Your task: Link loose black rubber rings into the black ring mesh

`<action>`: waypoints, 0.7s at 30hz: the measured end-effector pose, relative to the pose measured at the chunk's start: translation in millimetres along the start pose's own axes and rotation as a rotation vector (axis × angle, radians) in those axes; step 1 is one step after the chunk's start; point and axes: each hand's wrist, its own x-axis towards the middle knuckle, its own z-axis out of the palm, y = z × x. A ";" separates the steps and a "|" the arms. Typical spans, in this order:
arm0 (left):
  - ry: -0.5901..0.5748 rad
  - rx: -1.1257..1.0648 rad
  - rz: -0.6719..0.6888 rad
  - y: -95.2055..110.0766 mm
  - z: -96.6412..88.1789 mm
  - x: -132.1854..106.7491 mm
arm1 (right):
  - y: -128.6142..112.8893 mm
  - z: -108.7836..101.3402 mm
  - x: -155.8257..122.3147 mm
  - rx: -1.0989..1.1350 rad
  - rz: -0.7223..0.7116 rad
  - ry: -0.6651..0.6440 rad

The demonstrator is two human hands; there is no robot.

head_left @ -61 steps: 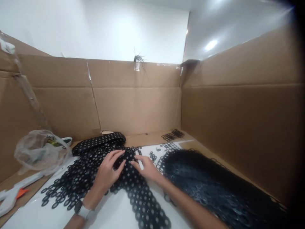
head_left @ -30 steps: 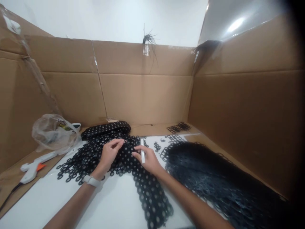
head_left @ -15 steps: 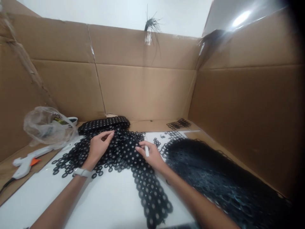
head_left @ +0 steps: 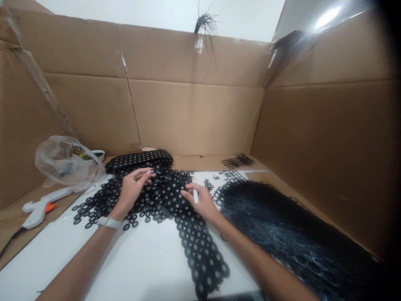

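Observation:
A strip of joined black rings [head_left: 197, 246] runs across a white board [head_left: 150, 259] toward me. My left hand [head_left: 133, 188], with a white watch on its wrist, rests on the heap of black rings [head_left: 103, 200] with its fingers curled, the tips pinching at the rings. My right hand [head_left: 202, 200] lies on the strip's far end, fingers closed round a short white stick [head_left: 195, 193].
Cardboard walls [head_left: 188, 117] enclose the work area on three sides. A white glue gun [head_left: 39, 209] and a crumpled clear plastic bag [head_left: 62, 163] lie at the left. A big mass of black ring mesh [head_left: 288, 234] fills the right side. A small ring patch [head_left: 238, 160] sits at the back.
The view tilted down. My left hand slid left and back from the strip's middle onto the ring heap. My right hand brought the white stick upright between its fingers.

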 end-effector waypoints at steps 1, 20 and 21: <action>0.000 -0.015 -0.009 1.4 0.3 -0.7 | 0.1 0.1 -0.2 -0.003 0.004 0.001; -0.251 -0.166 0.005 44.3 37.1 -43.1 | -25.0 -3.4 -6.5 0.146 -0.025 -0.017; -0.261 -0.148 0.016 46.8 38.8 -45.4 | -27.5 -3.2 -6.9 0.148 -0.030 -0.011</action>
